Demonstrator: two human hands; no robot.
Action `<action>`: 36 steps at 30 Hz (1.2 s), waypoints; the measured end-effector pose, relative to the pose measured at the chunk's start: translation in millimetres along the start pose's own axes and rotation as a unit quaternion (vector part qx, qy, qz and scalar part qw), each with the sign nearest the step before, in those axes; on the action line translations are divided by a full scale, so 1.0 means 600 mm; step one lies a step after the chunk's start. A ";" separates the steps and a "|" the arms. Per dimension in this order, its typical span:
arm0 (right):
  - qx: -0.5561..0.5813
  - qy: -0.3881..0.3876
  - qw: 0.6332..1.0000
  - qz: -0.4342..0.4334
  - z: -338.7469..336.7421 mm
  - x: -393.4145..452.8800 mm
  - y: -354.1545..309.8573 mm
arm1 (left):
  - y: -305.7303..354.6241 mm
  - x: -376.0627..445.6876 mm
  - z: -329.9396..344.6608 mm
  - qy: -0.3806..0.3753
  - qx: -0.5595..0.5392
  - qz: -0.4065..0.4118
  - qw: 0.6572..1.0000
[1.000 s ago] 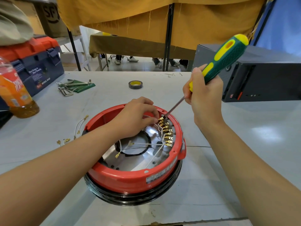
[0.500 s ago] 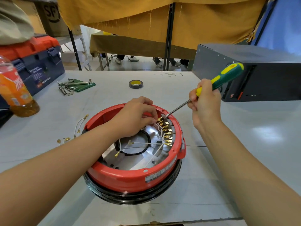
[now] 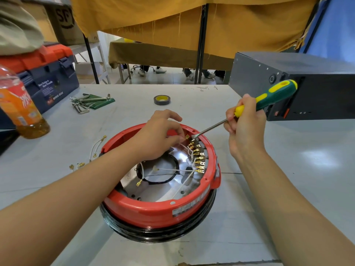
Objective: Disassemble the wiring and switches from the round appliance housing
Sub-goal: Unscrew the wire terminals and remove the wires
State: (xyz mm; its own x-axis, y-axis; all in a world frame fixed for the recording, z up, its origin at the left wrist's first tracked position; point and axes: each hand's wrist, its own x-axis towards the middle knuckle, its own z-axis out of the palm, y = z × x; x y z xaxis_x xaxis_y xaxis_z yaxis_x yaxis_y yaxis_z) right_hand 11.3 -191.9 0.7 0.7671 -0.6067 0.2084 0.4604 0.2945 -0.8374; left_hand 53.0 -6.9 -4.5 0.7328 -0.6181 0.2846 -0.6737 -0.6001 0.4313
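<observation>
Glossy red plastic housing [image 3: 153,210] with shiny metal plate [image 3: 165,191] inside.

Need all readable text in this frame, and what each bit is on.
"SF": cardboard box, top left.
"WING BOX": blue toolbox front; the smaller lines above it are too blurred to read.
Orange bottle label: red lettering, unreadable.
Sticker on the red housing rim: print too blurred to read.
Red marks on the black case: too small to read.
Nothing legible on the screwdriver or tape roll.
</observation>
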 end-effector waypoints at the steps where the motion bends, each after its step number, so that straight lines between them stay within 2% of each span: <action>1: 0.000 -0.001 1.000 -0.004 -0.001 -0.001 0.000 | 0.000 0.001 -0.003 0.011 -0.001 0.000 1.000; 8: -0.009 -0.040 0.999 0.003 -0.007 -0.011 0.003 | 0.004 0.003 -0.034 0.089 -0.097 -0.051 0.990; 14: -0.022 -0.086 0.994 0.062 -0.013 -0.011 0.005 | -0.015 -0.027 -0.092 0.166 -0.238 -0.134 0.948; 17: -0.048 -0.080 0.994 0.065 -0.016 -0.010 0.010 | -0.033 -0.054 -0.122 0.209 -0.239 -0.161 0.934; 22: -0.099 -0.051 0.993 0.048 -0.015 -0.008 0.020 | -0.079 -0.119 -0.154 0.155 -0.212 -0.238 0.935; 29: -0.090 -0.069 0.993 0.041 -0.016 -0.009 0.032 | -0.155 -0.181 -0.142 0.077 -0.155 -0.389 0.905; 32: -0.087 -0.065 0.993 0.041 -0.015 -0.008 0.033 | -0.172 -0.195 -0.124 0.050 -0.116 -0.407 0.905; 36: -0.085 -0.063 0.994 0.040 -0.016 -0.007 0.035 | -0.176 -0.195 -0.109 0.044 -0.038 -0.391 0.919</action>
State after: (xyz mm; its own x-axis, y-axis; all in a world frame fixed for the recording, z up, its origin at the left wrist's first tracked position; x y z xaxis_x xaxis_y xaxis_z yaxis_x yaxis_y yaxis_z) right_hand 13.5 -190.4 -22.4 0.8526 -0.4868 0.1901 0.3217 0.2021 -0.9250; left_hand 44.4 162.1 -27.6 0.9970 0.0321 -0.0699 0.0673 -0.8037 0.5912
